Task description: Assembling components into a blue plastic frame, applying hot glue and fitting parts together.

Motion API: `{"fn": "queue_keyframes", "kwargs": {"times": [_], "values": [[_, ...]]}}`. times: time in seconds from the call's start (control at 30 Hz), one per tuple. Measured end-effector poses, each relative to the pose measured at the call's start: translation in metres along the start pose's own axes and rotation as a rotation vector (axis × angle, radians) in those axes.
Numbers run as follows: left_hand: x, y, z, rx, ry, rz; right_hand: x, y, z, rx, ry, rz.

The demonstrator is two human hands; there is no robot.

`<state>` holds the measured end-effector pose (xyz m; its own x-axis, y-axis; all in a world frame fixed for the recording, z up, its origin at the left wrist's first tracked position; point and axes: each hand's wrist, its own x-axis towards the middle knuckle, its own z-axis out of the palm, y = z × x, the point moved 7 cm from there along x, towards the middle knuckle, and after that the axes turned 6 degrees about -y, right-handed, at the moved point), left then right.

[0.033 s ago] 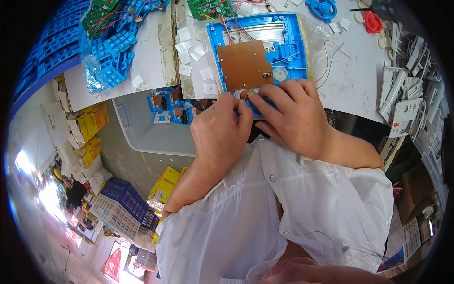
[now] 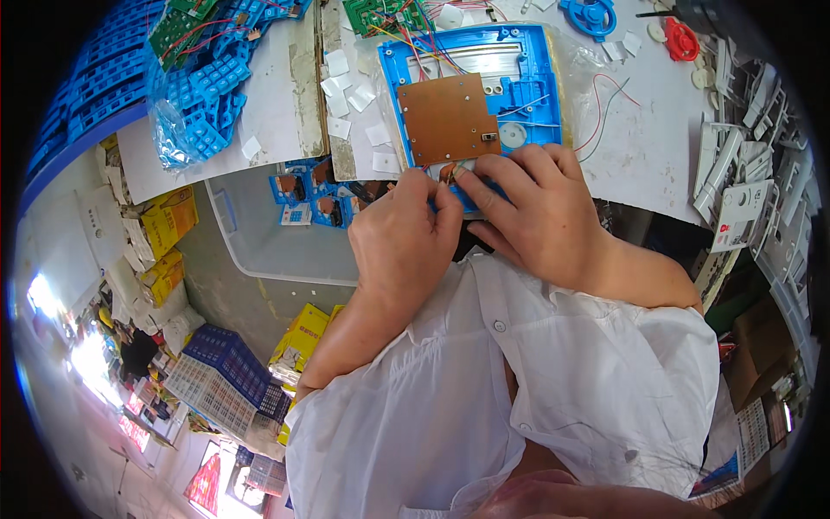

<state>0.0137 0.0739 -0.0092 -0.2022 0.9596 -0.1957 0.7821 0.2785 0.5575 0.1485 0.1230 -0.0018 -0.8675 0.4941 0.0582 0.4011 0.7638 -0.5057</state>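
Both hands are working at the near edge of a blue plastic housing (image 2: pixel 519 52) that is lying flat on the white worktable (image 2: pixel 640 164). The left hand (image 2: pixel 402 238) is curled, its fingertips (image 2: pixel 441 192) pressing down at the lower rim of the housing. The right hand (image 2: pixel 536 212) is lying just beside it, fingers bent and bearing on the same rim, index fingertip meeting the left hand's fingertips over a small brown part (image 2: pixel 447 172). Whether either hand is actually pinching that part cannot be told; the fingers are covering it.

A brown circuit board (image 2: pixel 445 119) is sitting inside the housing, touching its left wall, directly beyond the fingertips. A round white disc (image 2: pixel 513 135) is lying in the housing just right of the board. Red and white wires (image 2: pixel 605 108) are trailing off the housing's right side onto the table.

A green circuit board (image 2: pixel 380 16) with coloured leads is lying at the housing's far edge. Small white paper squares (image 2: pixel 337 95) are scattered left of the housing. A clear bag of blue keypads (image 2: pixel 203 86) is resting well to the left. A blue wheel-shaped part (image 2: pixel 590 16) and a red one (image 2: pixel 680 39) are lying at the far right. Grey-white plastic parts (image 2: pixel 735 173) are piled along the table's right edge.
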Motion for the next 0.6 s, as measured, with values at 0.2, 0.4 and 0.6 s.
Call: {"fn": "queue_keyframes", "kwargs": {"times": [0.2, 0.4, 0.6], "values": [[0.0011, 0.0020, -0.0004, -0.004, 0.009, 0.016, 0.0000, 0.0000, 0.0002, -0.001, -0.012, -0.001], [0.0005, 0.0002, 0.0001, -0.018, -0.008, 0.006, 0.0005, -0.0021, 0.0023, -0.033, -0.037, 0.016], [0.0019, -0.0063, -0.0057, -0.176, -0.119, -0.056, -0.0015, -0.0036, 0.0051, -0.047, -0.074, 0.015]]}}
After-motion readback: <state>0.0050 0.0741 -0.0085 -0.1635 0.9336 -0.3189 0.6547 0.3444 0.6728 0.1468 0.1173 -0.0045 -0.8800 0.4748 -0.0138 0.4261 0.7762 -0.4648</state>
